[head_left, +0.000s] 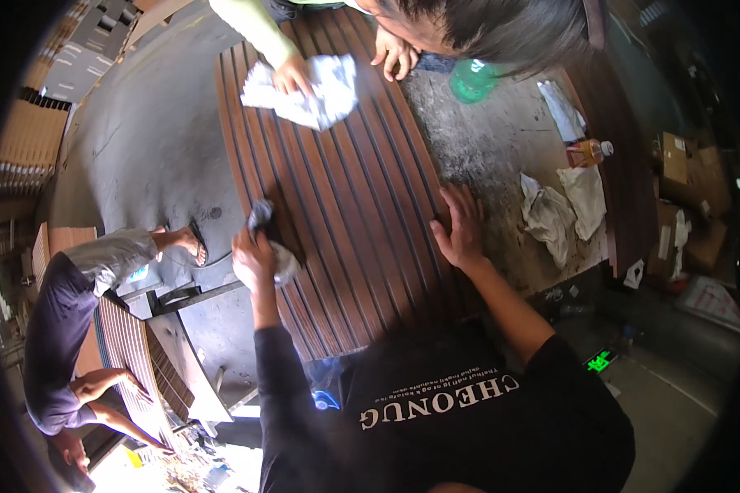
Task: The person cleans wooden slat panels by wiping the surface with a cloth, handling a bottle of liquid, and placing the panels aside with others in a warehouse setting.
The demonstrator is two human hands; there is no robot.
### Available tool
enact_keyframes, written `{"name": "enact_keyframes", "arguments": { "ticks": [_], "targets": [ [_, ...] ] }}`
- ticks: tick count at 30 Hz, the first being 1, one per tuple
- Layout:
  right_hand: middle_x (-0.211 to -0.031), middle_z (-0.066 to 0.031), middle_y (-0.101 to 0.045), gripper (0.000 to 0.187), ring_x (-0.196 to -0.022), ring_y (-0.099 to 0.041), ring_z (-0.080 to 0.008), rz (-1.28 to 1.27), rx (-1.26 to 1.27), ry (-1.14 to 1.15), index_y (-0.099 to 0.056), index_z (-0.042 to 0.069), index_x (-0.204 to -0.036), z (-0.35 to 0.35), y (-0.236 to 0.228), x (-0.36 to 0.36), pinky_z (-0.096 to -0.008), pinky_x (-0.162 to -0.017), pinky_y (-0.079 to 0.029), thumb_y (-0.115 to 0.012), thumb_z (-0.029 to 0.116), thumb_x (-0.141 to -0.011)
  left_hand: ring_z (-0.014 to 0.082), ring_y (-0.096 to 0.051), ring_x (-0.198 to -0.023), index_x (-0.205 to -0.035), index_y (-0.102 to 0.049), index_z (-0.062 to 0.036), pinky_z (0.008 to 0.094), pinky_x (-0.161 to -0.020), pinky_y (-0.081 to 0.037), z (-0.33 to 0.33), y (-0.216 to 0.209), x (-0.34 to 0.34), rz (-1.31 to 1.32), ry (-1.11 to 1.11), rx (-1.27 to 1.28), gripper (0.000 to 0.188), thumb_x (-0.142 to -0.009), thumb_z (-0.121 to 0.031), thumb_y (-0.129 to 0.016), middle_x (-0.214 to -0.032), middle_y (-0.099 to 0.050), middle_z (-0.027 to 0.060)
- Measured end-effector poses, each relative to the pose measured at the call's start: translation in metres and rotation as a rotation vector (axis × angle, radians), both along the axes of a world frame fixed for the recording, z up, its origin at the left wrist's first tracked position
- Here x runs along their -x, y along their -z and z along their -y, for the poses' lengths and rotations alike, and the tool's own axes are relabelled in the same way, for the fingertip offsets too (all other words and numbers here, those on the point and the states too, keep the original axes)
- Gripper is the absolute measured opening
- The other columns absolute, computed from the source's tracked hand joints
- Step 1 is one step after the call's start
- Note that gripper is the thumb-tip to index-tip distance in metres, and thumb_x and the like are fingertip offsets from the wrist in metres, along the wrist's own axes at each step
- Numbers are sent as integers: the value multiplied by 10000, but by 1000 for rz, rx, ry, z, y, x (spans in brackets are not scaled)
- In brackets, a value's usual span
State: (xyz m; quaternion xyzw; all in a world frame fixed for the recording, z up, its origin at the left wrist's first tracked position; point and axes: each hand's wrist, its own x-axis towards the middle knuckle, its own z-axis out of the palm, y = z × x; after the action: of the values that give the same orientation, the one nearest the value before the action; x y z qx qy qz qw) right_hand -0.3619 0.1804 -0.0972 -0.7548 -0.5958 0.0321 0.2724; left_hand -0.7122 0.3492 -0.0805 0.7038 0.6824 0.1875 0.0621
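A dark brown slatted wood panel (345, 189) with black grooves lies lengthwise in front of me. My left hand (255, 261) is at its left edge, fingers closed on a crumpled rag (286, 264). A dark grey end of what looks like the same rag sticks out above the fingers. My right hand (462, 226) rests on the panel's right edge, fingers stretched out, holding nothing. At the far end, a co-worker's hand (292, 76) presses a white cloth (325, 94) onto the slats. That person's other hand (395, 54) rests at the panel's right edge.
Right of the panel, a worn work surface (485, 140) bears a green bottle (473, 80), an amber bottle (588, 153) and crumpled white cloths (547, 215). Cardboard boxes (695, 177) stand beyond. At left, another person (62, 345) bends over more slatted panels (127, 345).
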Motion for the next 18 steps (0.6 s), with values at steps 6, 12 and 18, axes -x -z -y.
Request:
{"name": "enact_keyframes", "arguments": {
  "ticks": [6,12,18],
  "targets": [
    [-1355,-134,-463,573,-1302,-370,-382,-23,7,33,-437,131,-1341,3,0,-2,-581,-1049,-250,-604,339,-833,397,-591,-862,-1076,-614,-61,469,-741,-484,3,4,-15,-24,-4,85,300,-814,-207,-594,-936,-593,205],
    [-1356,-117,-472,581,-1304,-374,-378,-79,-54,15,-444,149,-1340,4,-2,1,-593,-1044,-250,-634,306,-813,395,-595,-890,-1079,-616,-45,460,-779,-484,143,-15,1,81,176,64,314,-778,-119,-564,-974,-598,188],
    [-1364,-101,-471,583,-1308,-366,-390,-39,-116,15,-422,170,-1358,3,11,-4,-613,-1045,-247,-632,283,-825,385,-597,-843,-1070,-611,-40,452,-716,-488,80,-9,6,35,174,69,307,-781,-143,-594,-933,-602,179]
  ]
}}
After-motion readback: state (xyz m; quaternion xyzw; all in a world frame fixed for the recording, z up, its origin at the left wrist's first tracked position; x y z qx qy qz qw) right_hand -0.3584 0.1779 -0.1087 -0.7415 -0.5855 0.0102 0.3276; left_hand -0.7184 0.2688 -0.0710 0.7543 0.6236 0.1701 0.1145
